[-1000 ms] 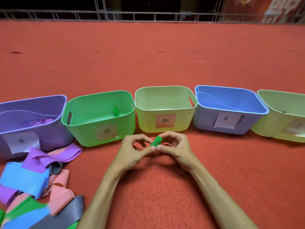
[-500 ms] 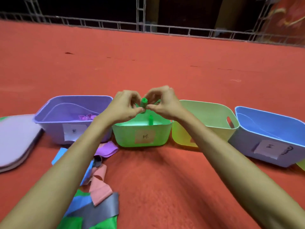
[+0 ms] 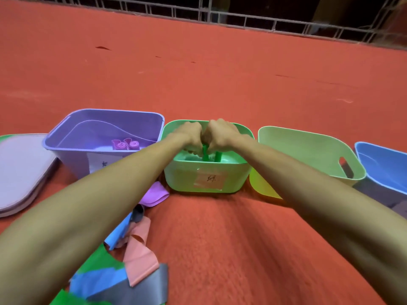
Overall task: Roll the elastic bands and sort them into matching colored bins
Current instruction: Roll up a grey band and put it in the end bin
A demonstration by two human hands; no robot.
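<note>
Head view, hands: the left hand (image 3: 189, 135) and right hand (image 3: 222, 134) are held knuckle to knuckle inside the green bin (image 3: 182, 180), fingers curled.
Head view, grip: the rolled green band (image 3: 205, 151) is pinched by both hands, low in the bin, just beside a second green roll (image 3: 218, 156).
Head view, risk: on release the band may be sprung open by its own elasticity, or the neighbouring roll knocked over by the fingers.

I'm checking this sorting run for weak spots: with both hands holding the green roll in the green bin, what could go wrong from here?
1. The left hand and right hand pinch the green roll; no tie shows, so it may unwind on release.
2. The second green roll stands close beside it in the green bin and could be knocked over.
</note>
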